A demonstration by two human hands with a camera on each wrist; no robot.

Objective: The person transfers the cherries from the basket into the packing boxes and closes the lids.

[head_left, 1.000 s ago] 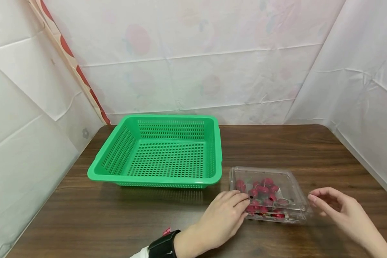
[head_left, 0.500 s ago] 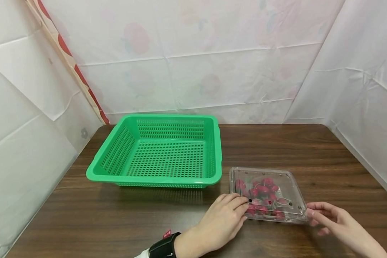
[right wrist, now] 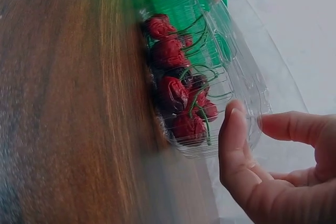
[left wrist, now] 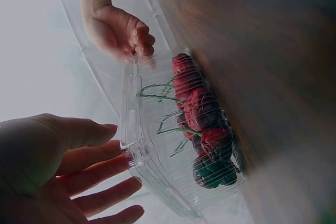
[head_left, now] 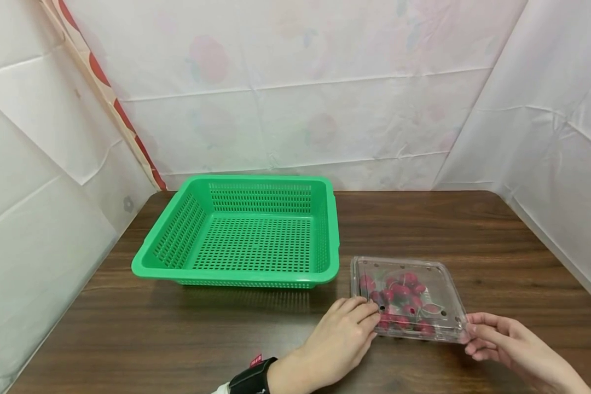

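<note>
A clear plastic clamshell box [head_left: 435, 279] of dark red cherries [head_left: 401, 290] with green stems lies on the table, its lid down over the fruit. My left hand [head_left: 342, 336] rests fingertips on the box's front left part. In the left wrist view those fingers [left wrist: 100, 169] look spread and mostly straight, touching the rim. At the front right corner my right hand [head_left: 514, 342] pinches the rim of the box between thumb and index finger, as the right wrist view shows with the clear edge [right wrist: 252, 111] between them.
A green perforated plastic basket [head_left: 236, 276] stands to the left of the box, with nothing inside. Brown wood tabletop [head_left: 177, 334] lies under everything. White sheeting [head_left: 295, 126] rises behind and at both sides.
My right hand has moved left onto the box's front right corner and grips it there. The lid's front right edge has come down. My left hand has stayed almost still.
</note>
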